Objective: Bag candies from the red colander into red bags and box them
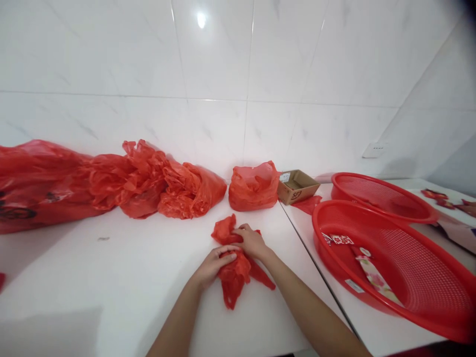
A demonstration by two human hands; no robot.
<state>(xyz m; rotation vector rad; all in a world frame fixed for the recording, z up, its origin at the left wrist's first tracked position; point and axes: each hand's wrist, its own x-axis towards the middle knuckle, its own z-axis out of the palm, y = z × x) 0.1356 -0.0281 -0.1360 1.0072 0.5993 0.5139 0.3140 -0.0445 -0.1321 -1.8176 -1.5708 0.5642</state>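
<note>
Centrally, a crumpled red plastic bag (238,270) is held in both hands

In the head view, the bag is gathered just above or on the white surface (111,277); which of the two cannot be told. Its lower part is gripped by the left hand (211,267), with the fingers curled narrowly and the thumb laid across the plastic. Its upper part is pinched by the right hand (250,243), whose fingertips are partly hidden in the folds. Whether one bag or several is held cannot be told.

Along the tiled wall (223,54), a long red bundle (48,173) is seen at the left, followed by a bunched red bag (208,186) and an open-topped red bag (253,191). Beside the latter, a small cardboard box (297,192) is placed. At the right, a near red basket (416,272) is overlapped with a far red basket (397,198); a floral strip (377,277) is contained in the nearer one.
</note>
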